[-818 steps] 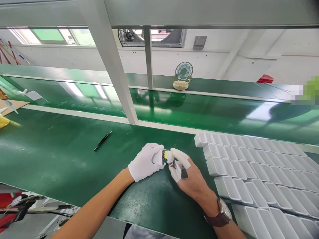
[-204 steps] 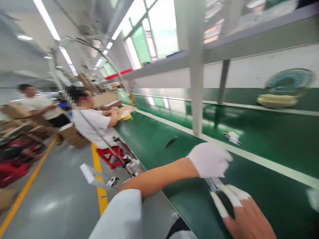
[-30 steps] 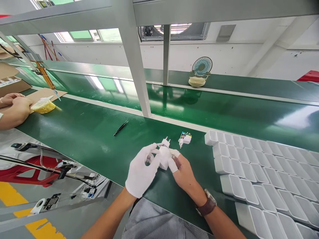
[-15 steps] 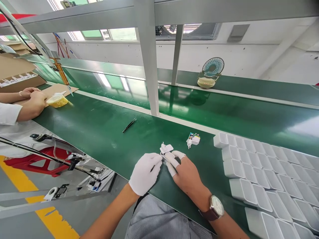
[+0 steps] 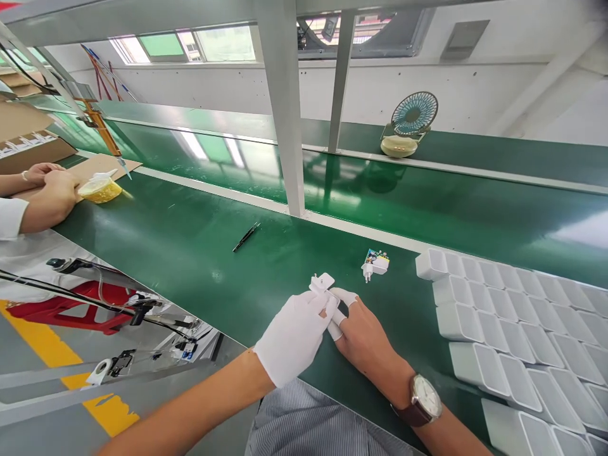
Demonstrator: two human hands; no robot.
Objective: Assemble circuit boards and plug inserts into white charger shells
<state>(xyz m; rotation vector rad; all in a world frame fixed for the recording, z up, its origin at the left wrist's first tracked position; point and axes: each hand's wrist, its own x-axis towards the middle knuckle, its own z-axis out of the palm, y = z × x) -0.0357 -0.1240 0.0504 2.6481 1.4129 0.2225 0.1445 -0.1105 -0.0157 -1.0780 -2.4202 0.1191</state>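
Note:
My left hand (image 5: pixel 295 334), in a white glove, is closed with its fingertips on a small white plug piece (image 5: pixel 323 282) with pins, like part of a charger. My right hand (image 5: pixel 363 329) meets it from the other side, white covers on some fingers, and its closed fingers grip the same piece. The fingers hide its lower part. Beyond my right hand a white plug with an exposed circuit board (image 5: pixel 375 265) lies on the green bench (image 5: pixel 213 247). Black tweezers (image 5: pixel 246 237) lie further left.
Rows of white plastic cases (image 5: pixel 503 329) fill the bench's right side. A grey post (image 5: pixel 287 126) rises at the bench's back edge, with a small fan (image 5: pixel 413 117) beyond. At left, a co-worker's hands (image 5: pixel 57 190) are near a yellow tape roll (image 5: pixel 99 189) and a dispensing syringe (image 5: pixel 105 132).
My left hand has moved right and up, closing over the plug piece against my right fingers. The piece has turned a little. The camera view has shifted slightly.

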